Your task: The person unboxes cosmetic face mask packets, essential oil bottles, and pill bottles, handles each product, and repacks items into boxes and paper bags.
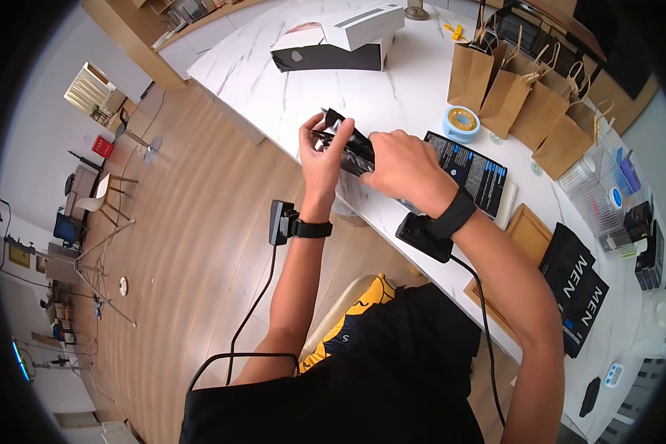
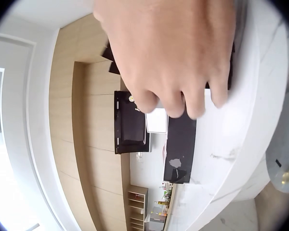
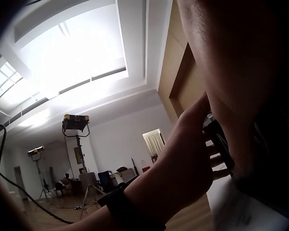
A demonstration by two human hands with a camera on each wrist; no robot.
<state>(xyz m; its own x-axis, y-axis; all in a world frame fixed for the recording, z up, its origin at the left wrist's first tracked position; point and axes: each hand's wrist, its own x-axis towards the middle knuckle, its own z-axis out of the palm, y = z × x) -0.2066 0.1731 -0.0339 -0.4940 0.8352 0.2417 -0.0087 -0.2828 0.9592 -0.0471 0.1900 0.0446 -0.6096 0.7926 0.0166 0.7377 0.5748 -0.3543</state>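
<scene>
Both hands hold a black pouch [image 1: 360,146] with pale lettering above the front edge of the white table [image 1: 274,96]. My left hand [image 1: 320,166] grips its left end, thumb on the near side and fingers behind. At the pouch's other end, my right hand [image 1: 409,166] has its fingers curled over the edge. The back of the left hand [image 2: 168,53] fills the top of the left wrist view, hiding most of the pouch. In the dim right wrist view, dark pouch material [image 3: 220,144] shows between the hands. Just right lies a flat black package [image 1: 470,174] with blue and white print.
Several brown paper bags [image 1: 507,96] stand at the back right, near a light-blue tape roll [image 1: 462,123]. A white box [image 1: 366,26] leans on a black box [image 1: 333,58]. Black pouches marked MEN [image 1: 576,288] overlap a wooden tray [image 1: 522,229]; a clear organizer [image 1: 596,200] stands beyond.
</scene>
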